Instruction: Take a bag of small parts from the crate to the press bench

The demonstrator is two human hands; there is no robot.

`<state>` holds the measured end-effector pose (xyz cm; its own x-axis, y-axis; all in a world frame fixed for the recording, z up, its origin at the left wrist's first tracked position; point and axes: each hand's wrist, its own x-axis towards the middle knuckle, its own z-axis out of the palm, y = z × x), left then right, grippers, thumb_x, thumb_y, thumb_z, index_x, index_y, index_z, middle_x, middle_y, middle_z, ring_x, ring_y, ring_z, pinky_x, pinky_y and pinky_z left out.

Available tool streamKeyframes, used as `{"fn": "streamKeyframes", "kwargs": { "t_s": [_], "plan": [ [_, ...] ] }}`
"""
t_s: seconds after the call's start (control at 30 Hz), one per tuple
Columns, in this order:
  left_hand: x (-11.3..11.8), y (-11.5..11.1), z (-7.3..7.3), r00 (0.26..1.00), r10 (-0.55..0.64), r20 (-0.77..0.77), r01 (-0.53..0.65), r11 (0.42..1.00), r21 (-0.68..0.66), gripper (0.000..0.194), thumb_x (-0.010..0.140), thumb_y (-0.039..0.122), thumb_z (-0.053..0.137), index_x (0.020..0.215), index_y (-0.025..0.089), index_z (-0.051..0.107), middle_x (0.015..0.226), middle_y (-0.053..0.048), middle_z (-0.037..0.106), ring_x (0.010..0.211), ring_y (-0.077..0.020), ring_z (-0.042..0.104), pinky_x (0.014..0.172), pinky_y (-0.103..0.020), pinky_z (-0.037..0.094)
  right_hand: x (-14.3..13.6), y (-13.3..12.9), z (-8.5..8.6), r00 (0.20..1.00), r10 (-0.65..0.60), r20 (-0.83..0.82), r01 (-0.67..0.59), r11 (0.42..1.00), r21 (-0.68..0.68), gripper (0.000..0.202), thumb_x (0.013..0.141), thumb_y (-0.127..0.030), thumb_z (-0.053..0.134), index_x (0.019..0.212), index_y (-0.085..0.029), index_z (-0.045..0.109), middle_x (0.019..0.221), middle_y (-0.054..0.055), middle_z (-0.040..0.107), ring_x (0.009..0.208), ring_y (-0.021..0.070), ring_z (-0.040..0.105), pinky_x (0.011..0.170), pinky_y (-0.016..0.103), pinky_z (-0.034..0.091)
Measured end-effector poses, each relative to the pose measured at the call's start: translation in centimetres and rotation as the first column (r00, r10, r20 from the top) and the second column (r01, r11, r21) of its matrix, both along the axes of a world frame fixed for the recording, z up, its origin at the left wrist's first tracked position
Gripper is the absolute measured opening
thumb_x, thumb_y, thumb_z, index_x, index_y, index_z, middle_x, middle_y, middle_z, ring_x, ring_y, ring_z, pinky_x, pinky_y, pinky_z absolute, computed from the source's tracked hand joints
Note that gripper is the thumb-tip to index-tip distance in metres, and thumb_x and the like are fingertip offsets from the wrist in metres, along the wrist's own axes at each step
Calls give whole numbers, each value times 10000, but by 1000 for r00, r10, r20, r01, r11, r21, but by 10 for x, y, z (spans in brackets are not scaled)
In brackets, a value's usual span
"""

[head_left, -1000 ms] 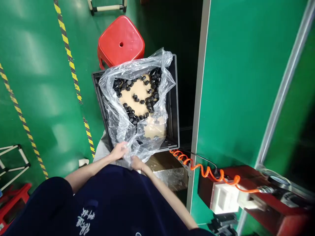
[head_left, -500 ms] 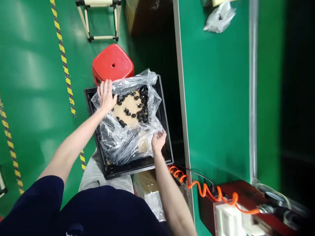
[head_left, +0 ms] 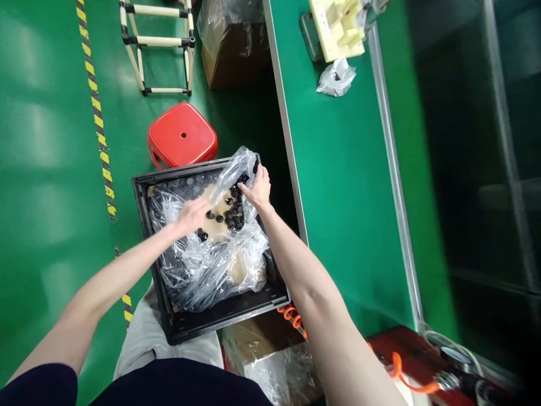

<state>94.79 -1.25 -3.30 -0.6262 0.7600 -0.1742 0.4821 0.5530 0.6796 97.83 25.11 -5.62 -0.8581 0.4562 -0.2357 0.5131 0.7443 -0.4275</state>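
A clear plastic bag (head_left: 211, 270) lines a black crate (head_left: 211, 325) in front of me. Small black parts (head_left: 234, 218) are scattered over a tan sheet (head_left: 214, 230) inside the bag, thickest toward the right. My left hand (head_left: 193, 216) is closed on a fold of the bag above the left part of the sheet, slightly blurred. At the crate's far right corner, my right hand (head_left: 258, 190) touches the bag's edge, thumb and fingers spread apart. Some of the parts lie under the folded film.
A red stool (head_left: 182, 132) stands just beyond the crate, with a pipe-frame rack (head_left: 163, 42) behind it. To the right runs a green workbench (head_left: 338, 186) bearing a crumpled bag (head_left: 337, 77) and a cream fixture (head_left: 338, 28). A cardboard box (head_left: 240, 56) and orange coiled hose (head_left: 291, 316) are nearby.
My right hand has moved from the crate's near right side to its far right corner. My left hand went from the far left edge inward, drawing film over the left side. The view has shifted.
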Motion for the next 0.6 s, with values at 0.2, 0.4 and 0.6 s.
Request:
{"fn": "streamKeyframes", "kwargs": {
  "t_s": [0.2,0.4,0.6],
  "plan": [
    [104,-69,-31,979,-105,177,147,957,-250,456,809,-29,326,1011,103,713,993,-158,693,960,-253,639,875,-401,549,24,-35,-15,837,215,502,-185,977,-110,321,815,-84,500,1079,-112,680,1040,187,699,1032,305,656,936,450,500],
    [91,-70,-20,991,110,82,-90,971,-221,419,928,197,400,1276,131,624,1430,-171,540,1372,-301,451,1199,-519,288,114,-28,-6,781,188,596,-169,982,-89,203,787,-59,520,794,-118,715,840,165,711,881,251,680,879,360,515],
    [70,-56,6,953,-44,299,122,961,-249,1007,770,623,628,1562,141,234,1641,-209,131,1526,-388,49,1205,-638,44,152,-72,29,979,145,142,-134,988,-79,471,958,-364,361,1293,-129,595,1289,179,596,1238,255,539,1091,433,421]
  ]
}}
